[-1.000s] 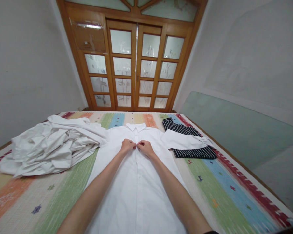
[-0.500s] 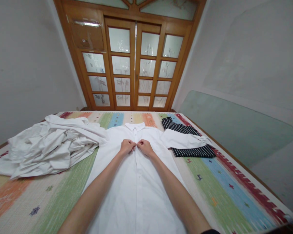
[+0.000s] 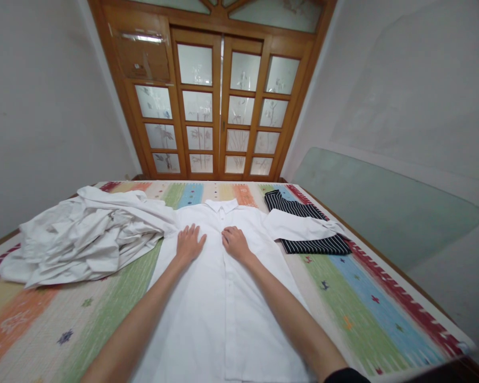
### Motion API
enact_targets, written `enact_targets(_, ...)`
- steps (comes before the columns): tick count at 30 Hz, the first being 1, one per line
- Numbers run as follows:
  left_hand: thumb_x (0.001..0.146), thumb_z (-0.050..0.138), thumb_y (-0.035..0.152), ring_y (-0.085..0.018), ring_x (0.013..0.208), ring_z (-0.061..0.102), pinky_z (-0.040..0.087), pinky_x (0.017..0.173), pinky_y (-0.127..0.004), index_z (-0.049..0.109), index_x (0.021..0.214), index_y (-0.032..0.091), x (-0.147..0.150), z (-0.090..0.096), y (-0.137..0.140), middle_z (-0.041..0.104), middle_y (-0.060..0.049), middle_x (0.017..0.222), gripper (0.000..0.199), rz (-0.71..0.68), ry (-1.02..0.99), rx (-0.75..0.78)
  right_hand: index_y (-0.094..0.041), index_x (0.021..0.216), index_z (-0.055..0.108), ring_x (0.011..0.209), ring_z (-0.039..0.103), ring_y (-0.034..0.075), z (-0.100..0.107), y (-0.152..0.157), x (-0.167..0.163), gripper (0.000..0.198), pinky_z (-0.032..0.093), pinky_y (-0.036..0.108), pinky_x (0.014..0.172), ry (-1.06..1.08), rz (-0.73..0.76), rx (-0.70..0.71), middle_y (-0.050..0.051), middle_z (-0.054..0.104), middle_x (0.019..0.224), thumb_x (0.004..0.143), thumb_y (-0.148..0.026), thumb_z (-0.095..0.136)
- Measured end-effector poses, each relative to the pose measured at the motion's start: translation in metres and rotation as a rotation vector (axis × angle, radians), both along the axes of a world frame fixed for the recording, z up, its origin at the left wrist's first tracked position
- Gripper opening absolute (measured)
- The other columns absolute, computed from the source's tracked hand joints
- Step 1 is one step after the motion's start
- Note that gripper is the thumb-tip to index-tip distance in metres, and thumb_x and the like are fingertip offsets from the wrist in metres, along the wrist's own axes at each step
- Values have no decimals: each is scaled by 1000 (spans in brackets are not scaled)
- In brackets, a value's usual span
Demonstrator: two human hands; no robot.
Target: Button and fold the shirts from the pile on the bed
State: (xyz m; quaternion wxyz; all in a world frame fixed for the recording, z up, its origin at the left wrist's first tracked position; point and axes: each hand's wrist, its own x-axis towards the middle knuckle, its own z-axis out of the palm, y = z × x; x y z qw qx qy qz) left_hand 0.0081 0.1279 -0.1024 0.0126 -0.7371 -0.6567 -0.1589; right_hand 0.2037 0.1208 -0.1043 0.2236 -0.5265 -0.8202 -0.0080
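A white button-up shirt (image 3: 207,319) lies spread front side up, its collar toward the far edge. My left hand (image 3: 189,243) rests flat on the left chest of the shirt, fingers extended and slightly spread, holding nothing. Over the front button strip, my right hand (image 3: 235,243) has its fingers bent and closed on the strip's edge; the fingertips are partly hidden. Small buttons run down the strip below the collar. The shirt's right sleeve stretches out to the side, over a folded black-and-white striped garment (image 3: 317,244).
A crumpled heap of white cloth (image 3: 83,239) lies on the left, meeting the shirt's left sleeve area. Beneath everything is a colourful striped cover (image 3: 343,298). Wooden glass-paned doors (image 3: 223,106) stand beyond the far edge, with walls at both sides.
My left hand has let go of the button strip, moved left and flattened on the shirt. My right hand stays near the strip, turned more palm-down.
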Motion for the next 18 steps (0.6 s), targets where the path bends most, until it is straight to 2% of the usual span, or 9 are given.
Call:
enact_targets(4, 97, 33, 40, -32, 143, 28, 26, 114, -44, 41, 142, 5, -29, -1, -2, 35, -19, 152, 57, -31, 91, -109, -6, 138, 47, 137, 37, 28, -4, -21, 6, 48, 30, 43, 112, -115, 95, -49, 19, 42, 147, 96, -28, 43)
enact_targets(8, 98, 30, 39, -34, 144, 24, 23, 115, -48, 37, 144, 5, -34, 1, -14, 30, -19, 154, 58, -77, 124, -147, -5, 146, 35, 146, 19, 29, -7, -61, 17, 62, 20, 49, 117, -165, 230, -103, 21, 28, 154, 98, -43, 39)
enact_targets(12, 98, 28, 39, -36, 144, 21, 22, 113, -56, 36, 146, 9, -25, 2, -30, 30, -18, 155, 57, -152, 102, -182, -10, 151, 27, 148, 9, 27, 0, -115, 26, 69, 17, 48, 119, -151, 409, -144, 18, 21, 157, 96, -50, 42)
enact_targets(15, 98, 31, 38, -36, 144, 21, 22, 113, -59, 38, 145, 12, -17, 5, -42, 32, -18, 154, 55, -226, 76, -194, -9, 152, 22, 148, 10, 26, 16, -151, 30, 75, 15, 45, 119, -100, 541, -259, 18, 19, 158, 94, -51, 45)
enact_targets(16, 97, 32, 38, -35, 144, 23, 23, 112, -59, 40, 144, 13, -14, 7, -46, 33, -17, 153, 53, -260, 67, -193, -10, 151, 26, 147, 15, 26, 22, -159, 32, 74, 15, 44, 119, -68, 599, -322, 18, 22, 157, 93, -52, 47)
enact_targets(18, 96, 36, 36, -34, 143, 26, 25, 112, -57, 46, 140, 15, -7, 10, -54, 38, -16, 151, 49, -348, 45, -189, -15, 143, 45, 141, 33, 25, 35, -169, 36, 63, 23, 41, 116, 29, 727, -494, 15, 42, 149, 92, -50, 51)
